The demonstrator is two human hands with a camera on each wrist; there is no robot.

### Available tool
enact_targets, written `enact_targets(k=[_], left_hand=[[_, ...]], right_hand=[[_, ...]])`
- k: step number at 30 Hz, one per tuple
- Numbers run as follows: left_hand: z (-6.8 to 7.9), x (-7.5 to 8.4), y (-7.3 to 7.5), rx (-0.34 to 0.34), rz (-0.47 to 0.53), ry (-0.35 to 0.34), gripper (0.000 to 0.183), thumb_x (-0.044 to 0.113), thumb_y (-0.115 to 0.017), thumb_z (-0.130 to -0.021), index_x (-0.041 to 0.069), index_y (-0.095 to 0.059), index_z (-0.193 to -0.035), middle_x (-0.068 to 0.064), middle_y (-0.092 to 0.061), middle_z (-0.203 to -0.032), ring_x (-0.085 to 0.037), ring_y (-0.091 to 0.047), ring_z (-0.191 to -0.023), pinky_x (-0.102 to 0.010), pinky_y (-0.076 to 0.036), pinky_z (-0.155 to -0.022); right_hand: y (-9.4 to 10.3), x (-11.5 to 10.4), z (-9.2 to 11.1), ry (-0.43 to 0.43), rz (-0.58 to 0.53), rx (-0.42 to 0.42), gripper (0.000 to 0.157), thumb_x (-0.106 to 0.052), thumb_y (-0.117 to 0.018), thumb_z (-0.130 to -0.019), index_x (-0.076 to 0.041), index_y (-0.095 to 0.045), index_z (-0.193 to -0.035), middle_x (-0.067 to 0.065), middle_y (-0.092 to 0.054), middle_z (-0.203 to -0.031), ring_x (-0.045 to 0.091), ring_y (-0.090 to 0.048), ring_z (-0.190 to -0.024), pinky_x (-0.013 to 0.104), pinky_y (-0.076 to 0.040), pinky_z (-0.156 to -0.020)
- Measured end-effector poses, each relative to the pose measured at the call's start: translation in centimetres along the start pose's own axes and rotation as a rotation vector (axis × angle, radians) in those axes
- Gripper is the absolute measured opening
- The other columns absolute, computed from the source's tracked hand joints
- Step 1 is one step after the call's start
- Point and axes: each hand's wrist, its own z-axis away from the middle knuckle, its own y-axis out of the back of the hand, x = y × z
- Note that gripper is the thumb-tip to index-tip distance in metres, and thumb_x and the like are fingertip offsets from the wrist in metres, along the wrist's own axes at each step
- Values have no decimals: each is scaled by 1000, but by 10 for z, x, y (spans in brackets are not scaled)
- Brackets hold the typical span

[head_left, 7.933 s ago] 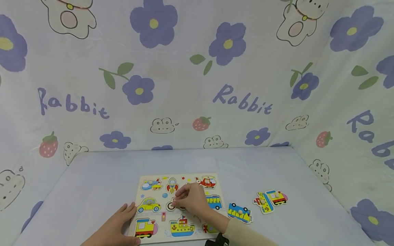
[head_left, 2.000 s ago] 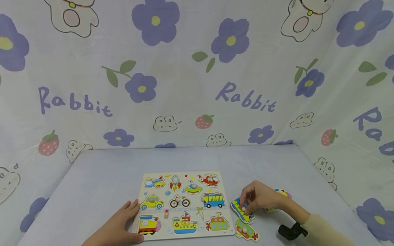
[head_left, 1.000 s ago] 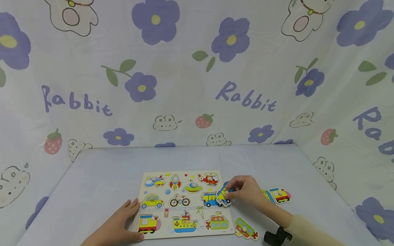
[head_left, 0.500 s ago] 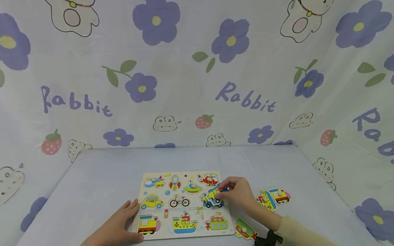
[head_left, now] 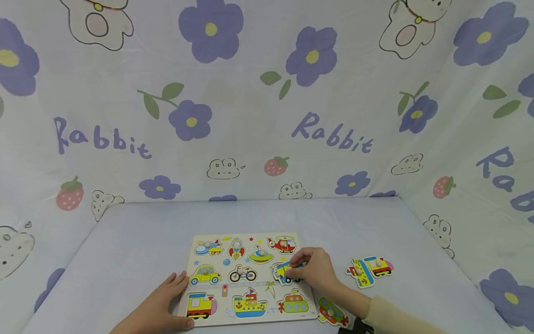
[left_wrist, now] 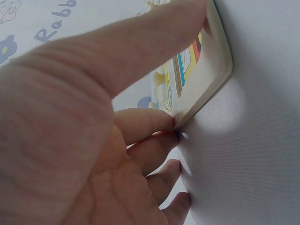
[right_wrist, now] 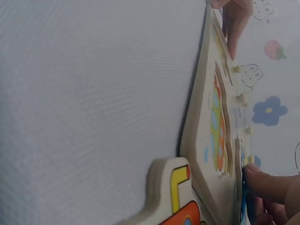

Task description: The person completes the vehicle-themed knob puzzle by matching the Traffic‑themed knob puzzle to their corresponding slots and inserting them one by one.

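A wooden vehicle puzzle board lies on the table. My right hand pinches a blue-and-yellow bus piece by its knob, over the printed bus recess at the board's right side. The right wrist view catches thumb and fingertips low at the board. My left hand rests against the board's left edge, fingers spread along it and thumb at the near corner. Plane, rocket, saucer, helicopter, car and bicycle pieces with knobs sit in the board. The train, ship and submarine recesses show printed pictures without knobs.
A submarine piece lies beside the board's near right corner, close under my right forearm. Farther right, a ship piece and a train piece lie together. Patterned cloth walls stand behind and beside the table.
The bicycle piece went into its recess earlier. My right hand then picked up the bus piece, carried it left onto the board and turned it level over the bus recess. My left hand stayed put.
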Motion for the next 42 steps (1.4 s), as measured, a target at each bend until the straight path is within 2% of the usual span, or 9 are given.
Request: enact_targets(k=[6, 14, 20, 28, 42], left_hand=[[0, 2, 0, -6, 6, 9, 112, 43, -93, -57, -3, -43, -146, -17, -32, -156, -44, -14, -144, -66, -22, -107], [1, 2, -1, -5, 9, 8, 112, 44, -93, -56, -2, -44, -146, -17, -32, -155, -44, -14, -144, -66, -22, -107], [0, 2, -1, -12, 9, 6, 113, 46, -93, -56, -2, -43, -146, -17, -32, -155, -45, -14, -144, -66, -22, -107], [2, 1, 2, -21, 14, -22, 111, 43, -93, -58, -4, -43, -145, -20, -31, -155, -47, -14, -143, -66, -20, -108], [0, 0, 1, -19, -6, 0, 112, 45, -92, -58, -2, -43, -146, -18, -31, -156, -45, -14, -144, -65, -21, -109]], right_hand=[[-2, 2, 0, 38, 75, 3, 24, -11, -91, -67, -11, -70, -76, -5, -66, -70, 15, -63, -66, 27, -50, -60], [-8, 3, 0, 86, 93, 35, 24, -15, -91, -67, -12, -69, -75, -8, -65, -70, 11, -63, -68, 28, -50, -67], [-12, -1, -2, 58, 130, 58, 25, -12, -91, -68, -11, -67, -74, -8, -64, -68, 11, -61, -68, 30, -49, -69], [-9, -7, 0, 51, 171, -2, 27, -13, -92, -67, -10, -66, -74, -6, -63, -67, 12, -59, -64, 29, -48, -61], [-11, -7, -4, 37, 132, -26, 29, -10, -91, -69, -8, -63, -76, -4, -60, -68, 13, -56, -64, 29, -47, -62]])
